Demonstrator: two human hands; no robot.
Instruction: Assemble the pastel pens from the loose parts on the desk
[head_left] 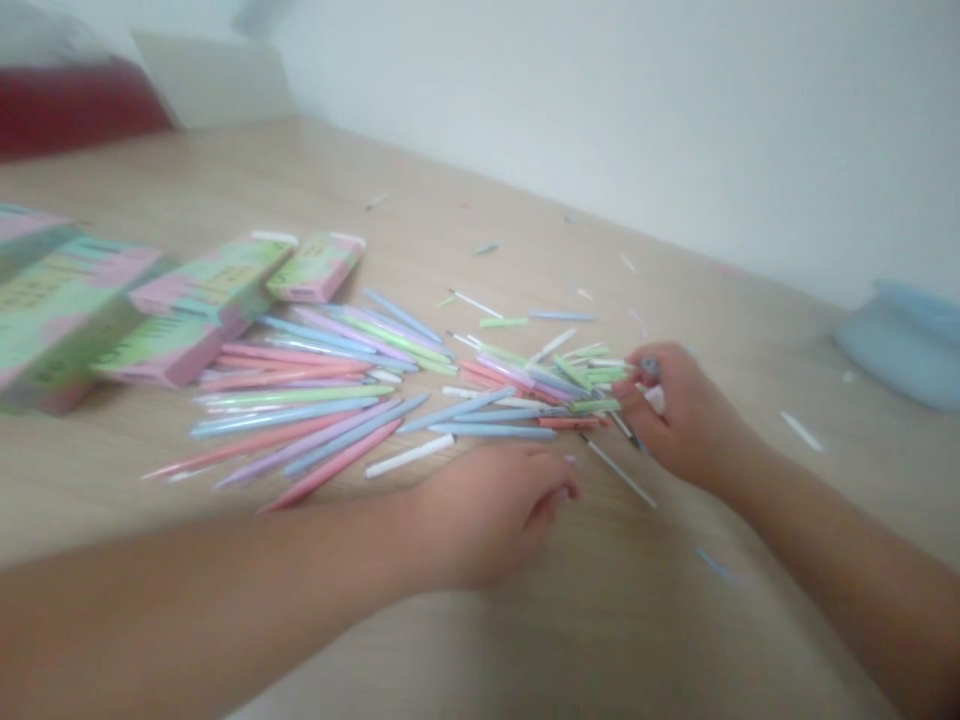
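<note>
My left hand [495,515] is closed, knuckles up, just in front of a spread of pastel pens [330,395]. A tiny pale bit shows at its curled fingertips, too blurred to name. At the right end of a heap of short pen parts [540,380], my right hand [671,415] is closed with thumb and fingers together. Small grey and whitish bits show between those fingers, their kind unclear. A white pen piece [410,456] lies beside my left wrist. Between the two hands rests a thin pen refill [619,470].
Green-and-pink boxes [67,310] are stacked at the left, with a smaller box [319,265] behind the pens. Loose bits are scattered over the wooden table [600,620]. A light blue bag-like thing [900,340] lies at the right, by the white wall. Something red [75,105] stands at back left.
</note>
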